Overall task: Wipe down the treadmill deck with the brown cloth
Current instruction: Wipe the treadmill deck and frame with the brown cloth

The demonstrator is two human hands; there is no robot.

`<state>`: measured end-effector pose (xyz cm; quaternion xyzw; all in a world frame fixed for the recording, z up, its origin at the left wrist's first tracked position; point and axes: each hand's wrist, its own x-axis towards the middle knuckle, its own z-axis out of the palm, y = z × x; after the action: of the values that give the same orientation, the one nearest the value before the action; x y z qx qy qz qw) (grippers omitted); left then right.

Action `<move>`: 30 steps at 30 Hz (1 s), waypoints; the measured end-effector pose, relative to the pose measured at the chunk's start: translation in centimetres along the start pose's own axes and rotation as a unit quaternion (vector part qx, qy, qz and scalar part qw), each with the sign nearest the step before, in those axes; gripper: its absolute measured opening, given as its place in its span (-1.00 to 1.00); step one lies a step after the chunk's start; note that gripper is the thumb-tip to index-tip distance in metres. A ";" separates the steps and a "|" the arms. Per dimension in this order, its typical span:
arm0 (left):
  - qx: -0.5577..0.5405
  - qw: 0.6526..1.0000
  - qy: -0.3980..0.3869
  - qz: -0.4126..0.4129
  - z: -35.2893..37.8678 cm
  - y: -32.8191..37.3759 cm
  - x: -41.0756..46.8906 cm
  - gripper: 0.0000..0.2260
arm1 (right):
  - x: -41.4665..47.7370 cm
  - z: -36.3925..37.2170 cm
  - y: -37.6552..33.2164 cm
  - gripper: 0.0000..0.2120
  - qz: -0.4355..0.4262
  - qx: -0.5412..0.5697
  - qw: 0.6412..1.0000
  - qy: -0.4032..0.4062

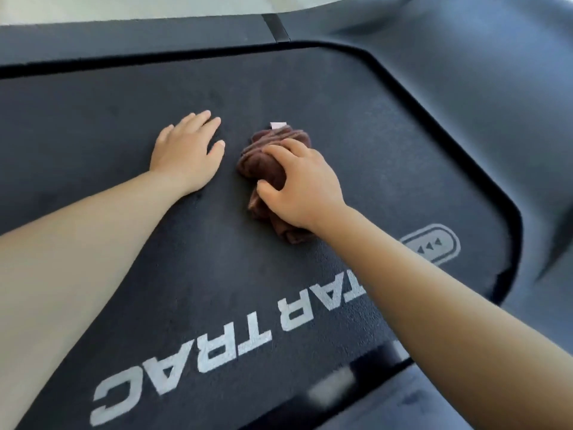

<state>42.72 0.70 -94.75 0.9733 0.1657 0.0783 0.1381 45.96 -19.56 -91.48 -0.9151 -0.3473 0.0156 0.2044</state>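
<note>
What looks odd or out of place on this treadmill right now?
Nothing stands out. The right hand presses the bunched brown cloth on the treadmill deck, the left hand rests flat beside it, and no spill or damage shows.

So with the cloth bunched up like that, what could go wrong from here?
The bunched brown cloth under the right hand touches only a small patch of the dark textured treadmill deck, so strokes may leave unwiped strips. The left hand rests flat on the deck and may smudge it or hide a spot from wiping.
</note>
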 end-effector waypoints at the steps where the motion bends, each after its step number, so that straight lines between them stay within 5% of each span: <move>1: 0.001 1.000 -0.003 0.006 -0.1 -0.1 -1.7 -0.55 | -1.5 0.0 -0.6 -0.50 -0.003 0.004 1.000 -0.002; 11: 0.008 1.000 -0.007 -0.003 -2.1 -0.7 -11.6 -0.53 | -9.5 -0.1 -3.1 -0.52 -0.022 0.012 1.000 -0.010; 30: 0.042 0.993 0.012 -0.109 -0.9 -5.4 3.8 -0.50 | 12.0 3.0 -2.2 -0.59 0.052 0.025 0.998 0.033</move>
<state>44.44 7.14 -95.12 0.9533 0.2759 0.0668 0.1026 53.13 -9.28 -92.02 -0.9267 -0.2914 0.0048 0.2373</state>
